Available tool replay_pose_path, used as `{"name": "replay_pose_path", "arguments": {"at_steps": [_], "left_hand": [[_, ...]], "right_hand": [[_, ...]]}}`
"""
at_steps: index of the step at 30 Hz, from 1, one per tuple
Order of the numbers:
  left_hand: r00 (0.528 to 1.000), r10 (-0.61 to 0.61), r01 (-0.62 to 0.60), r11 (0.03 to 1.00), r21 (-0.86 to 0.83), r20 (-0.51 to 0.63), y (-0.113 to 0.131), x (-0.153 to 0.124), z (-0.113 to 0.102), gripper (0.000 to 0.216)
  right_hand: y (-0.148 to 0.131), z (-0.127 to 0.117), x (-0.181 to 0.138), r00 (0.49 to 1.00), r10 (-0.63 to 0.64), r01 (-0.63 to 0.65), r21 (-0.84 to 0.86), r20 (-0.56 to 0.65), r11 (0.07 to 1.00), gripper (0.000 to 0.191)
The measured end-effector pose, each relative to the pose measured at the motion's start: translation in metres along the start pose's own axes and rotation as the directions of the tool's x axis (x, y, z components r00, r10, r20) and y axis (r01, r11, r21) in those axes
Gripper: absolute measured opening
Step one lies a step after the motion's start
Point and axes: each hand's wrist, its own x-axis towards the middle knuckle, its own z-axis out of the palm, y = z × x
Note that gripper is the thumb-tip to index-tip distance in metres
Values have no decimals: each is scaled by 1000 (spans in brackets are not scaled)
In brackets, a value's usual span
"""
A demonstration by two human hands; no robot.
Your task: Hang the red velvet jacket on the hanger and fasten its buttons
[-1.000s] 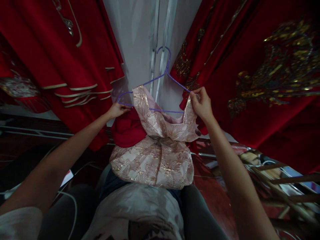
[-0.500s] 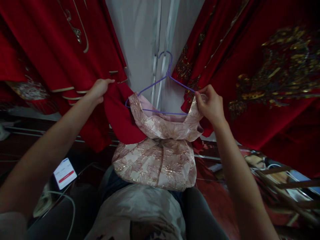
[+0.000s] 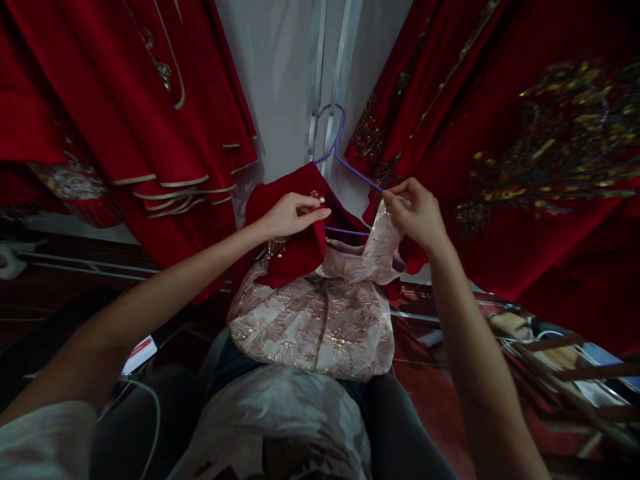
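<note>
A purple wire hanger point(image 3: 337, 133) hangs by its hook from a metal rail, with a pale pink and gold brocade dress point(image 3: 320, 327) on it, its skirt bunched at my lap. My right hand point(image 3: 417, 213) pinches the dress's shoulder strap by the hanger's right arm. Over the left side of the hanger lies a red garment piece point(image 3: 300, 257) with small beaded trim. My left hand point(image 3: 295, 215) is closed at its edge, thumb and fingers pinching the red cloth. The dress's left strap is hidden beneath it.
Red garments point(image 3: 185, 133) with pale piping hang on the left. More red cloth with gold beaded embroidery point(image 3: 550, 147) hangs on the right. A phone point(image 3: 139, 353) with a cable lies by my left forearm. A wooden rack point(image 3: 565, 370) holding several items stands at lower right.
My left hand has moved right, bringing the red cloth over the left strap and the hanger's left arm. My right hand stays nearly in place at the right strap.
</note>
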Motion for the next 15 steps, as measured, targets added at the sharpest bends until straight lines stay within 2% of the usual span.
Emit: {"name": "replay_pose_path", "arguments": {"at_steps": [1, 2, 4, 5, 7, 9, 11, 12, 13, 15], "left_hand": [[998, -42, 43, 998, 35, -53, -7, 3, -8, 47], [985, -70, 81, 995, 64, -156, -15, 9, -16, 48], [930, -70, 120, 986, 117, -362, -34, 24, -32, 43], [907, -54, 125, 982, 145, -417, -44, 32, -37, 37], [911, -13, 104, 975, 198, -413, -63, 45, -42, 34], [950, -29, 106, 967, 233, -312, -75, 52, -40, 40], [970, -97, 154, 954, 256, -225, -81, 53, -37, 47], [970, -124, 178, 948, 262, -209, -82, 53, -36, 51], [969, -137, 190, 946, 263, -207, -82, 52, -35, 53], [973, -136, 180, 954, 239, -189, -82, 52, -36, 55]], "right_hand": [[4, 5, 1, 1000, 14, -14, 3, 5, 1000, 32], [7, 11, 2, 1000, 28, -28, 3, 3, 1000, 34], [12, 24, 4, 999, 48, -48, 4, -6, 999, 36], [15, 29, 6, 998, 57, -57, 6, -2, 998, 37], [20, 37, 12, 996, 84, -85, 18, 30, 996, 38], [25, 37, 20, 985, 146, -151, 52, 87, 987, 40], [29, 30, 30, 954, 198, -226, 105, 226, 968, 38], [29, 25, 36, 920, 190, -248, 133, 343, 960, 37], [28, 19, 42, 863, 152, -256, 158, 481, 954, 35], [22, 12, 54, 688, 20, -228, 191, 726, 955, 31]]}}
